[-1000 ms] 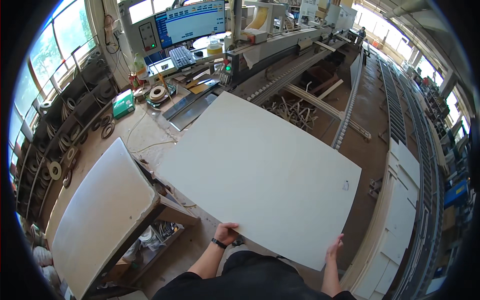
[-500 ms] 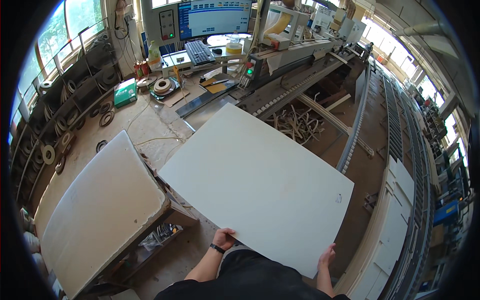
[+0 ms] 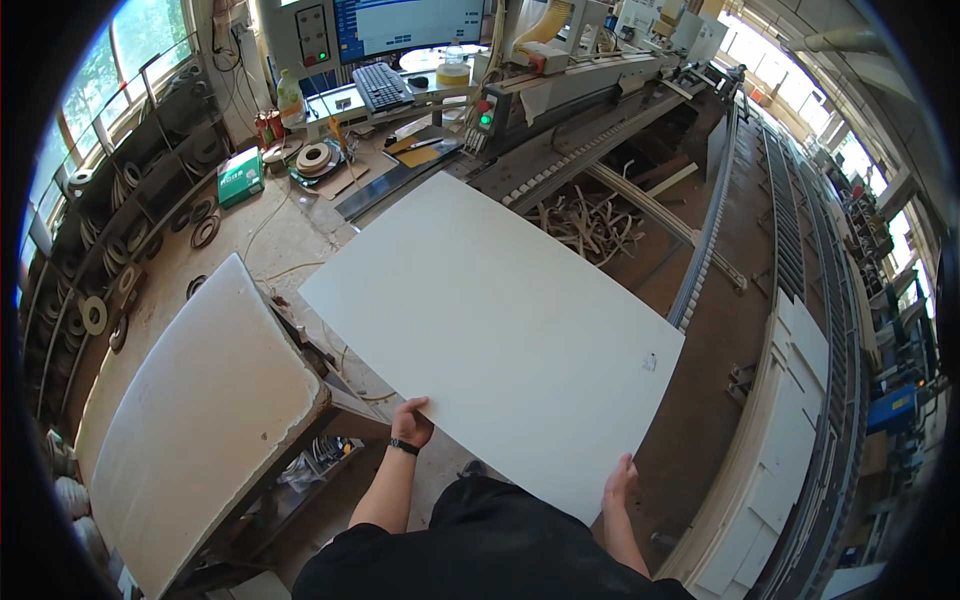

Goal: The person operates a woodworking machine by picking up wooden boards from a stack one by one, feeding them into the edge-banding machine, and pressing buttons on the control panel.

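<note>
You are gripping the white panel by its near edge, left hand and right hand both closed on it, beside the padded table

A woodworking or panel-processing workshop is shown. A long edge-processing machine with a roller conveyor is installed, controlled from a monitor and keyboard. Rolls of edge banding are stored along the windowed wall. Offcut strips are scattered on the floor.
</note>
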Demonstrator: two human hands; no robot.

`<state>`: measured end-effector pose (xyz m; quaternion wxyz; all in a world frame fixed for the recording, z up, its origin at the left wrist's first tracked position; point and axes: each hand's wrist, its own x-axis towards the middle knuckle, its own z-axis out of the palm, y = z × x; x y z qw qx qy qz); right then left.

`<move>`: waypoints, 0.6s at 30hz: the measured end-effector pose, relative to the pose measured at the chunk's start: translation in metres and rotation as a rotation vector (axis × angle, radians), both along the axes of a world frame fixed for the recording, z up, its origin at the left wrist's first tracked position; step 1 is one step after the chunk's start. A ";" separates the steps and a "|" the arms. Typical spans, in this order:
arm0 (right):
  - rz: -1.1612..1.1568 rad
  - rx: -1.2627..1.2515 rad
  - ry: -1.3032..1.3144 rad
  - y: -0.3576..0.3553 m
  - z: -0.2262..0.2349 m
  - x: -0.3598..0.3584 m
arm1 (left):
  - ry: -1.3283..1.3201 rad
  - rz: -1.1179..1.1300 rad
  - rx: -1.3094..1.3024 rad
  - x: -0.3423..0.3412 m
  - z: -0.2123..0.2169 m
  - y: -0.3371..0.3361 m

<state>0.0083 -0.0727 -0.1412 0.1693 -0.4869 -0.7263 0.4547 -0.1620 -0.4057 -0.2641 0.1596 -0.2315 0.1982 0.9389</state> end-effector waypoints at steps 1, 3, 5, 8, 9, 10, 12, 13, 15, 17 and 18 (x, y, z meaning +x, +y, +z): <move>-0.001 -0.007 0.007 -0.001 -0.005 -0.008 | -0.003 0.016 -0.012 -0.008 0.002 -0.001; 0.009 -0.036 -0.014 -0.015 0.006 -0.025 | 0.037 0.050 0.039 -0.016 -0.006 -0.012; 0.014 -0.055 -0.020 -0.022 0.006 -0.034 | 0.036 0.073 0.042 -0.029 0.003 -0.008; 0.029 -0.080 -0.012 -0.028 0.005 -0.048 | 0.022 0.129 -0.050 -0.050 0.013 -0.001; 0.035 -0.084 -0.005 -0.028 0.004 -0.050 | 0.000 0.159 -0.142 -0.059 0.014 0.002; 0.043 -0.087 0.002 -0.029 0.004 -0.057 | -0.021 0.189 -0.235 -0.066 0.015 0.005; 0.057 -0.091 0.022 -0.030 0.001 -0.063 | -0.040 0.219 -0.323 -0.074 0.016 0.008; 0.063 -0.092 0.034 -0.027 -0.001 -0.065 | -0.065 0.217 -0.382 -0.076 0.016 0.011; 0.073 -0.099 0.065 -0.021 -0.009 -0.070 | -0.106 0.210 -0.506 -0.088 0.018 0.014; 0.077 -0.110 0.090 -0.009 -0.017 -0.073 | -0.123 0.200 -0.572 -0.098 0.017 0.020; 0.077 -0.117 0.099 -0.004 -0.020 -0.079 | -0.123 0.183 -0.591 -0.102 0.015 0.023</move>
